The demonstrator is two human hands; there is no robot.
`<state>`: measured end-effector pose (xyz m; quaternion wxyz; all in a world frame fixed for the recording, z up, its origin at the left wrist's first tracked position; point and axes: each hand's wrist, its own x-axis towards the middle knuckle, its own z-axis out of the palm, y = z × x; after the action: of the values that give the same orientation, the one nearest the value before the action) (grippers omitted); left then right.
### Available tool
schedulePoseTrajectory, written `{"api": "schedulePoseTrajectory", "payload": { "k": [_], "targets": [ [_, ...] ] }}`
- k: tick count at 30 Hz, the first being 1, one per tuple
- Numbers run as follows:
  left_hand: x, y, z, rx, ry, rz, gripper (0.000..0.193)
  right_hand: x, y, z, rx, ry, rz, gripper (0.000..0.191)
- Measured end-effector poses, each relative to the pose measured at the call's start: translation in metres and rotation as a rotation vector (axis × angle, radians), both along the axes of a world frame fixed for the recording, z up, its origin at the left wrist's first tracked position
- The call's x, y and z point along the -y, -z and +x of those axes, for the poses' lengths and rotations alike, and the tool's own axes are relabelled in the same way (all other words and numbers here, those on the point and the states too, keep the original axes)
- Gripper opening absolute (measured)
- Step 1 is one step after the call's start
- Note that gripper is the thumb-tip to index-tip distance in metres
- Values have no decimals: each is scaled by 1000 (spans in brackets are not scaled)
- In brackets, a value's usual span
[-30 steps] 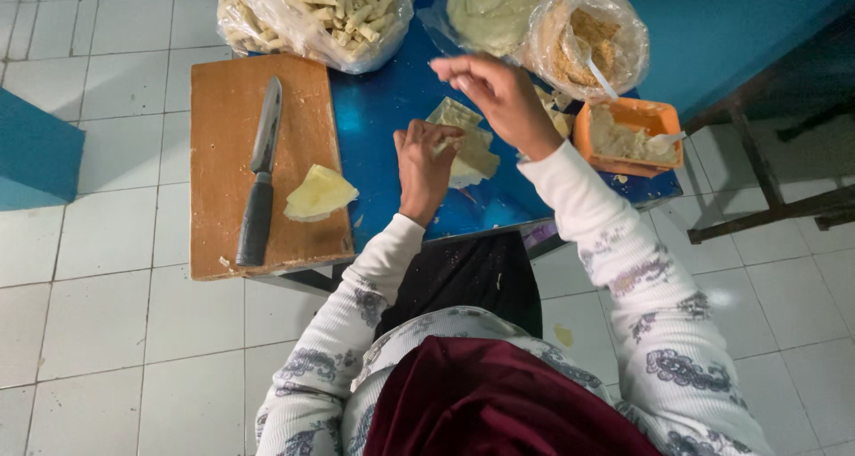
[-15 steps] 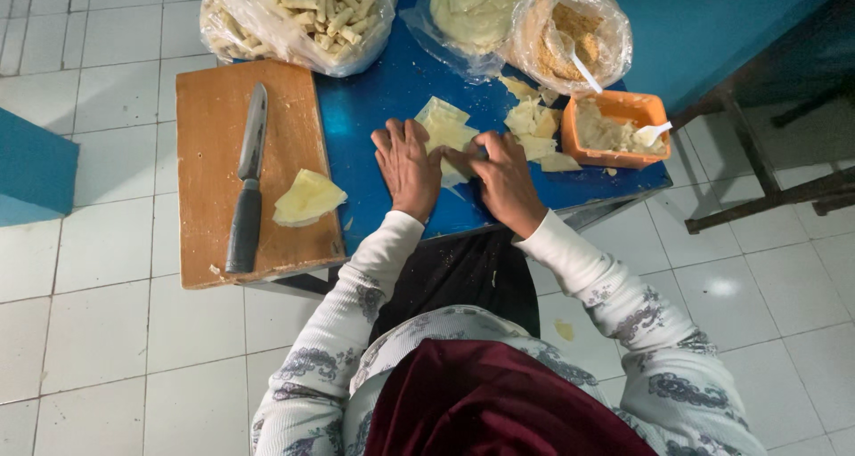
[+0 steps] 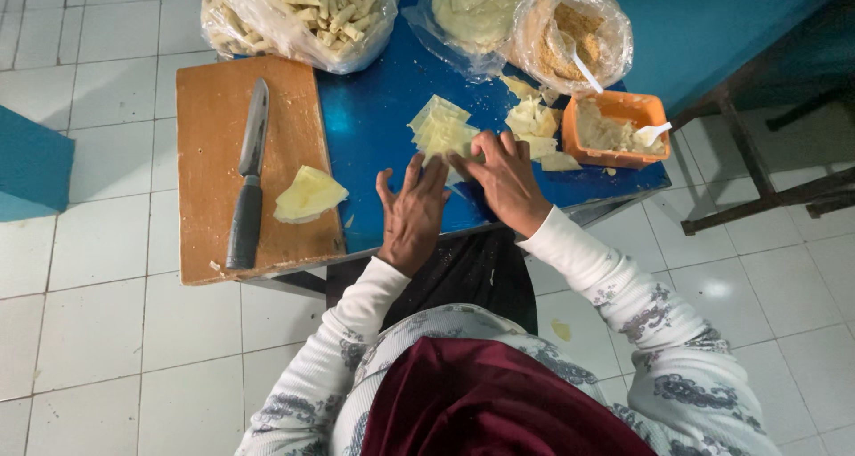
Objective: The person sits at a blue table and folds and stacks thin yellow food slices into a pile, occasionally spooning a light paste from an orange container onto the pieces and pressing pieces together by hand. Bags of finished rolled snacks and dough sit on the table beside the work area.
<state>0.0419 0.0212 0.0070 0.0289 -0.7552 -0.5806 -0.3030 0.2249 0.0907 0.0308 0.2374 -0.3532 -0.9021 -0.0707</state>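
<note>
1. One pale yellow wrapper stack (image 3: 443,131) lies on the blue table (image 3: 374,144), about mid-table, just right of the cutting board (image 3: 214,153).
2. Left hand (image 3: 411,214): flat on the table, fingers spread, fingertips touching the stack's near edge. Grips nothing.
3. Right hand (image 3: 503,178): fingers curled at the stack's right near corner, touching it; pinch or not, cannot tell.
4. One loose heap of wrapper pieces (image 3: 533,118) just right of the stack.
5. One orange tub (image 3: 614,131) of pale filling right of the stack, one white spoon (image 3: 652,133) in it.
6. Three clear plastic bags behind the stack: rolled sticks bag (image 3: 303,15), round sheets bag (image 3: 468,11), crumbs bag (image 3: 570,37).
7. On the board, left of the stack: one black-handled knife (image 3: 248,184), one folded wrapper (image 3: 307,195).
</note>
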Motion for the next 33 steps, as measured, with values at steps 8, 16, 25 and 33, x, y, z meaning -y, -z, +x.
{"api": "schedulePoseTrajectory", "payload": {
  "k": [8, 16, 25, 33],
  "targets": [
    [2, -3, -1, 32, -7, 9, 41, -38, -29, 44, -195, -70, 49, 41],
    [-11, -6, 2, 241, -123, 2, 31, -102, -45, 113, -163, 445, 116, 31],
    [-19, -2, 11, 179, -218, -18, 30, -101, -48, 131, -55, 459, 253, 6],
    [-19, -7, 13, 275, -148, 14, 31, -97, -49, 136, -143, 389, 171, 4]
  ]
}}
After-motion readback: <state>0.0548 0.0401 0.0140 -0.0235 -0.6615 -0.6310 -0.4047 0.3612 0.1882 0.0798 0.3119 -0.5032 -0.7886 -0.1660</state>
